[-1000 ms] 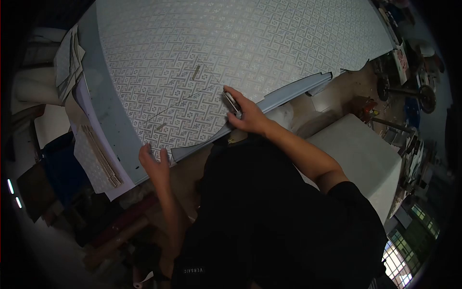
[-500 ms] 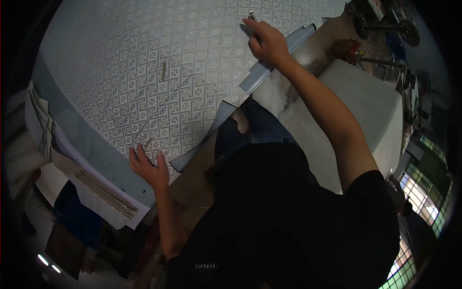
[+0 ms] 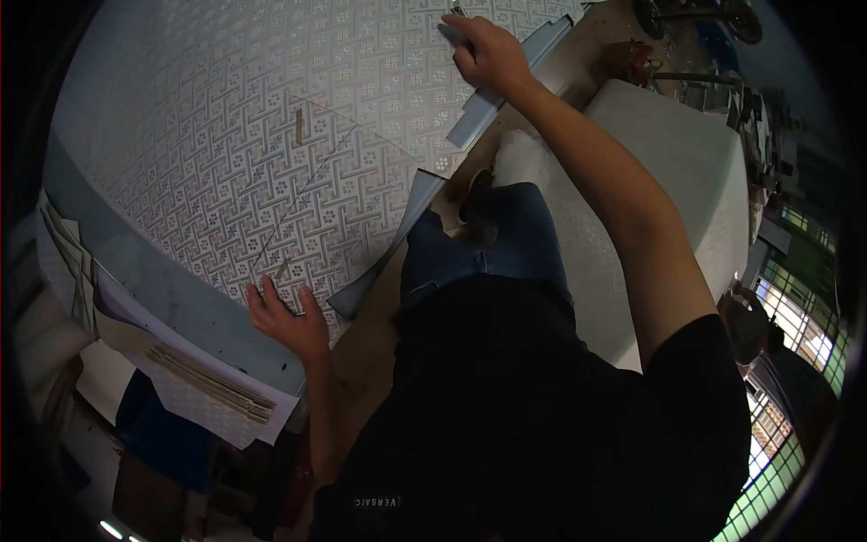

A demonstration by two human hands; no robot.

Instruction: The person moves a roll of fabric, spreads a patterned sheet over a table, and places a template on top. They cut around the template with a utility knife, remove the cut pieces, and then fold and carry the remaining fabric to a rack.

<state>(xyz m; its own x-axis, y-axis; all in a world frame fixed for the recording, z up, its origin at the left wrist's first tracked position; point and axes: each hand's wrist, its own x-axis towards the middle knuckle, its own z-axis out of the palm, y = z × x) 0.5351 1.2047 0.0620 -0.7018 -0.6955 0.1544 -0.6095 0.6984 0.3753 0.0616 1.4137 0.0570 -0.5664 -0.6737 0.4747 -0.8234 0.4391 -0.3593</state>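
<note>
A large sheet with a silvery interlocking pattern [image 3: 361,81] covers the work surface, with thin straight lines crossing it. My left hand [image 3: 289,316] rests at the sheet's near left part, fingers spread and holding nothing. Just beyond its fingertips lies a small, narrow strip [image 3: 283,267]. A second tan strip [image 3: 299,126] lies farther up the sheet. My right hand [image 3: 490,56] is at the far right part, its fingers curled and the index finger stretched out to the left. A small metal tool [image 3: 457,8] shows at its fingers, partly hidden and cut off by the frame edge.
Grey metal profiles [image 3: 510,86] run along the table's right edge, with a curved grey strip [image 3: 384,244] nearer me. Stacked sheets and boards [image 3: 208,384] stand at the left. A pale covered block [image 3: 668,172] is on my right. A wheeled frame [image 3: 695,16] stands beyond.
The whole view has shifted slightly, so the far end of the sheet sits higher in the frame. Both hands keep nearly the same places on the sheet.
</note>
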